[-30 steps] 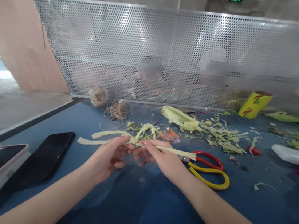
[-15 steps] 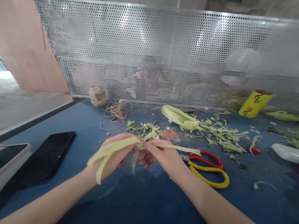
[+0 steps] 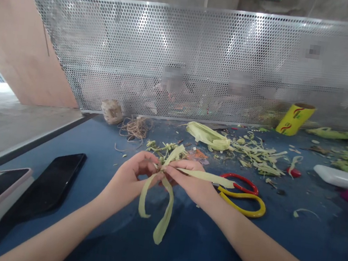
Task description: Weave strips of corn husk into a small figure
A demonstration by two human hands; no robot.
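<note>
Pale husk strips [image 3: 164, 208], two dangling, pinched by two hands [image 3: 129, 180] beside one scissors [image 3: 244, 195].

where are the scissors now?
Head view, right of centre: scissors lie on the blue table, beside the right hand, their blades hidden behind the leaf strip it pinches.

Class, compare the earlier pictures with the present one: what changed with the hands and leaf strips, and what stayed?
The pale green leaf strips, earlier stretched out past the left hand, now hang down below it as two loose tails. Left hand and right hand stay pinched on them at the middle. The red-and-yellow-handled scissors and black phone have not moved.
</note>
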